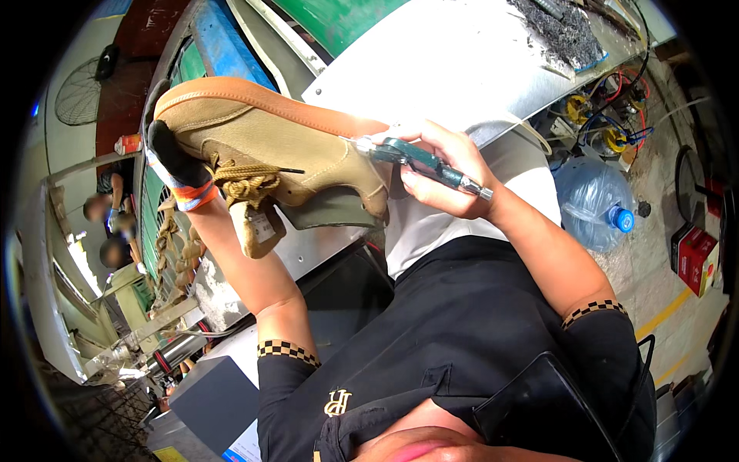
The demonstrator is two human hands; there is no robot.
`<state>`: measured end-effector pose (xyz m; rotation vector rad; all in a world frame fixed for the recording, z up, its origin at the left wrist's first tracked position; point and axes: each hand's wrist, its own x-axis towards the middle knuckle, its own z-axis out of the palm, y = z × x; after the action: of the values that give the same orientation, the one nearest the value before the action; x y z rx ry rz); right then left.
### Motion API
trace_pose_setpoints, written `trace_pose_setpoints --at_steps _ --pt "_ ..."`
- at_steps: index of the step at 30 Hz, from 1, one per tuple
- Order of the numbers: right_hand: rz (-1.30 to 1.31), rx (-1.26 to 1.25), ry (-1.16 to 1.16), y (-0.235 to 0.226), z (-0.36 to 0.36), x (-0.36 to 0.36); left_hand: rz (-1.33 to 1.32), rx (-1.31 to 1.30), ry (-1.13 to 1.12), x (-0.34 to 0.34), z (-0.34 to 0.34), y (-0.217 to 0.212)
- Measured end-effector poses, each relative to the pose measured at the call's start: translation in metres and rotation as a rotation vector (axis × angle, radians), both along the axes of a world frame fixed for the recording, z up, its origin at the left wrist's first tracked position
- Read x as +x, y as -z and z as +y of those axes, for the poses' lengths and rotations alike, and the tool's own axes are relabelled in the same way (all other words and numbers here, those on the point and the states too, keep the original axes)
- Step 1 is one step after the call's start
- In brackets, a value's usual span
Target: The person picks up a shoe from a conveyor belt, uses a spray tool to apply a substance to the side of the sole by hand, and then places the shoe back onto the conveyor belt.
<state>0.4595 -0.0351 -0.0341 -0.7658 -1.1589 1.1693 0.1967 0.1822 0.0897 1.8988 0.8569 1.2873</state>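
Shoe [277, 146], one, between left hand [178, 165] and right hand [443, 169] with one tool [419, 162].

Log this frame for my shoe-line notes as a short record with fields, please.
left hand: in a black glove with an orange cuff, holds the tan shoe up by its laced side
right hand: bare, grips a green pen-like tool
tool tip: at the shoe's heel end, by the orange sole edge
hanging from shoe: a tag
behind: grey metal table
floor, right: blue water bottle
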Motion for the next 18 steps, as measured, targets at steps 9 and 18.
trace_pose_setpoints --at_steps 9,18 --pt "0.196 -0.24 -0.061 0.024 -0.019 0.0 -0.496 -0.73 0.271 -0.038 -0.03 0.034" --pt "0.157 -0.23 0.083 0.016 -0.003 -0.035 0.27 -0.062 -0.248 -0.137 -0.104 0.125"
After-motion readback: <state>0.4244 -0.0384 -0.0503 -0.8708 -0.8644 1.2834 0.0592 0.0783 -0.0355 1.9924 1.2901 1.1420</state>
